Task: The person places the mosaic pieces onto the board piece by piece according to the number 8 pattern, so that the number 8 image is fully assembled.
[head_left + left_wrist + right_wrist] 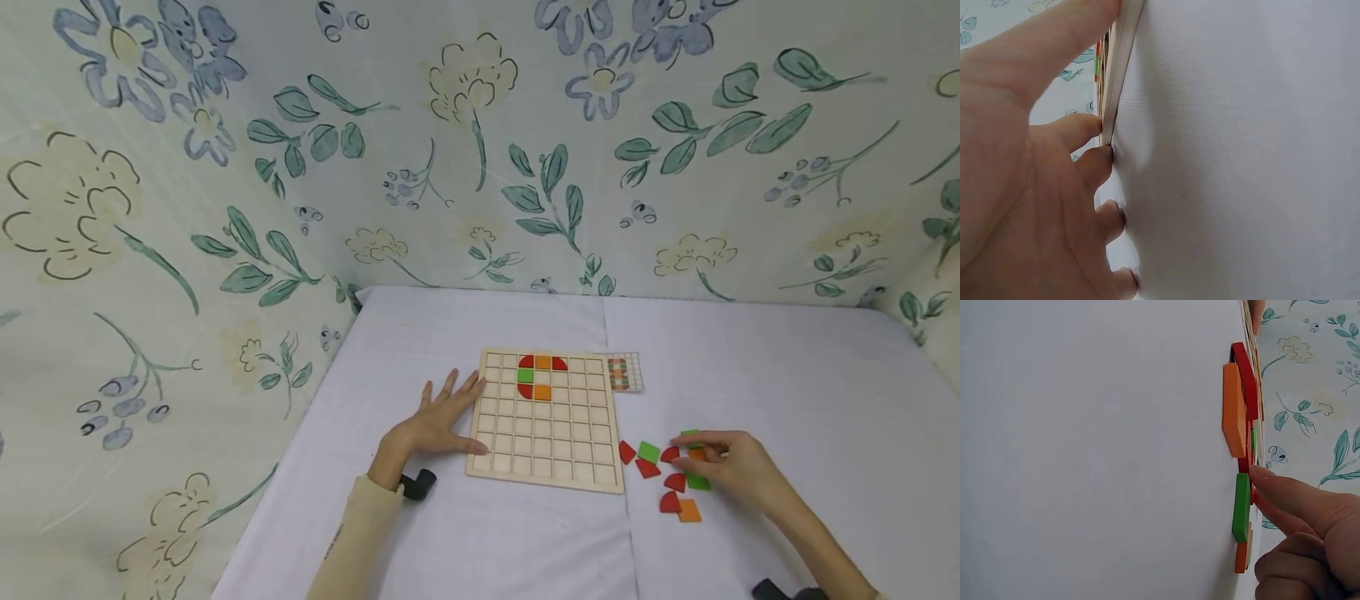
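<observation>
A wooden grid board (555,433) lies on the white cloth. Red, orange and green tiles fill several cells near its far edge, among them a green square (525,376). My left hand (438,421) rests at the board's left side, fingers spread, its thumb and fingertips against the rim (1124,69). To the right of the board, my right hand (731,462) pinches a red quarter-round tile (670,455) between thumb and index finger. Around it lie loose tiles, including a green square (648,452), an orange square (689,511) and a red quarter-round (670,502).
A small card with a coloured grid pattern (626,372) lies by the board's far right corner, partly under it. White cloth (810,375) covers the table. A flower-patterned curtain (480,167) hangs behind the table and along its left side.
</observation>
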Demonstrator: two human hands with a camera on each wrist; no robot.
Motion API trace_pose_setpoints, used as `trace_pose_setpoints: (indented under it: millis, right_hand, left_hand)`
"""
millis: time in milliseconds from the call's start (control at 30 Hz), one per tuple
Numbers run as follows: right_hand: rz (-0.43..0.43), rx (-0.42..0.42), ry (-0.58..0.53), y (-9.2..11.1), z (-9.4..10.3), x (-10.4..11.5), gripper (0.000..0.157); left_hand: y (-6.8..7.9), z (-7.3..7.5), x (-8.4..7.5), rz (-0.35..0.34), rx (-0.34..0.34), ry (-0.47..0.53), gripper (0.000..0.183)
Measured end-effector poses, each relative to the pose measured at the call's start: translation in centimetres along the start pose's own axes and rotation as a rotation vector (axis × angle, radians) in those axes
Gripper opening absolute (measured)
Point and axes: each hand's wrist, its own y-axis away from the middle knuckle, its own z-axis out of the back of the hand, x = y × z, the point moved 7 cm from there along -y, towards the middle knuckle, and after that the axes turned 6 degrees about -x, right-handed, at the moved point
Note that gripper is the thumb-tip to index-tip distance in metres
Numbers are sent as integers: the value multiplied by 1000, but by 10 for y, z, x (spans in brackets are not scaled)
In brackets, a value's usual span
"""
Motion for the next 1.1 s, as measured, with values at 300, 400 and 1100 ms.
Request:
trace_pose_setpoints:
  millis: [300, 400, 1100]
  right_hand:
    - [68, -85, 101, -4, 7, 3, 33]
    - [77, -122, 129, -5, 11, 3, 34]
    - [87, -110, 120, -7, 9, -6, 34]
  left_hand:
    - [-1, -1, 1, 4, -2, 2, 115]
    - [-1, -1, 1, 6, 0, 1, 115]
    - [-2, -2, 1, 7, -5, -5, 115]
